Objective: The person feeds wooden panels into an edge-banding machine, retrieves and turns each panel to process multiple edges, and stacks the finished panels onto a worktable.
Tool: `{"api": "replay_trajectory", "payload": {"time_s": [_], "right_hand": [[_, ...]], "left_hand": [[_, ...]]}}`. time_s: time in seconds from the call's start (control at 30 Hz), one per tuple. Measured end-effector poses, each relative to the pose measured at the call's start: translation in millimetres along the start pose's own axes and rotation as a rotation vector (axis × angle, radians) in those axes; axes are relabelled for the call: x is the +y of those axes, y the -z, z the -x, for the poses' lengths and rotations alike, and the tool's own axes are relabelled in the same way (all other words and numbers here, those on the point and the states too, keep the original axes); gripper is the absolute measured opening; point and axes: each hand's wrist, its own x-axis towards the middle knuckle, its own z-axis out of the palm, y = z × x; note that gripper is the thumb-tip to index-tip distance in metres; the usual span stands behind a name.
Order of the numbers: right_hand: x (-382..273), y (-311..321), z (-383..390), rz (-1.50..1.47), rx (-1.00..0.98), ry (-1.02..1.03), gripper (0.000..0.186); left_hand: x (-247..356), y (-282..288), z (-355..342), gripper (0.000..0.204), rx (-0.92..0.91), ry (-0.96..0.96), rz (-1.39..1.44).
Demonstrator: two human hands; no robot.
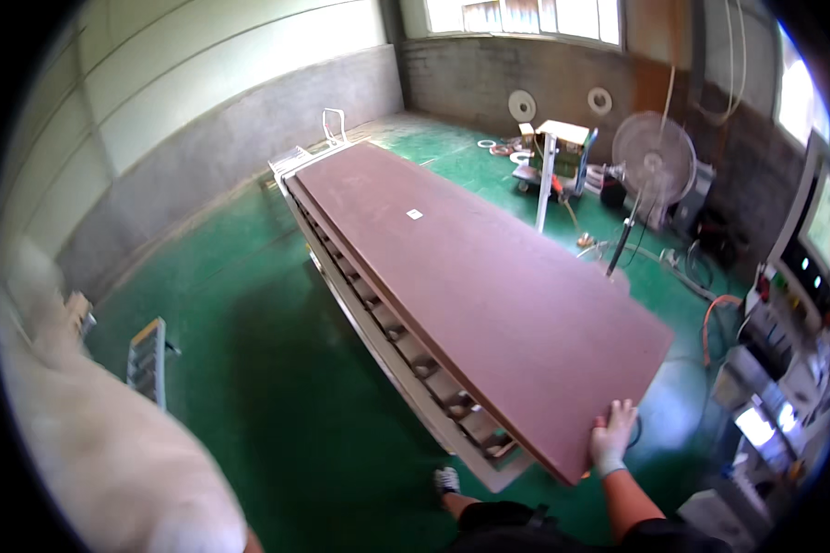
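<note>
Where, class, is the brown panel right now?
In the head view, the brown panel runs from upper centre to lower right, above a pale frame, the right hand touching its near end.

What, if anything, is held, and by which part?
Right hand touches the panel at its near end; grip unclear. Left hand: too blurred to tell.

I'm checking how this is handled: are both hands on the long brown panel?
No: only the right hand touches the brown panel, at its near end; the blurred left hand is apart, off to its left.
</note>
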Motion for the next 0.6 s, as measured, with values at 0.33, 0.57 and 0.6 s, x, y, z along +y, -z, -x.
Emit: {"api": "replay_trajectory", "payload": {"time_s": [0.33,0.57,0.6], "right_hand": [[-24,61,51,-0.129,-0.154,-0.511,0.072],[35,-2,72,-0.147,0.171,-0.881,0.050],[46,-1,68,-0.097,0.147,-0.945,0.048]], "left_hand": [[18,172,496,0.059,-2.356,1.497,0.140],[68,314,555,0.038,-2.087,1.766,0.189],[56,327,564,0.038,-1.845,1.910,0.123]]}}
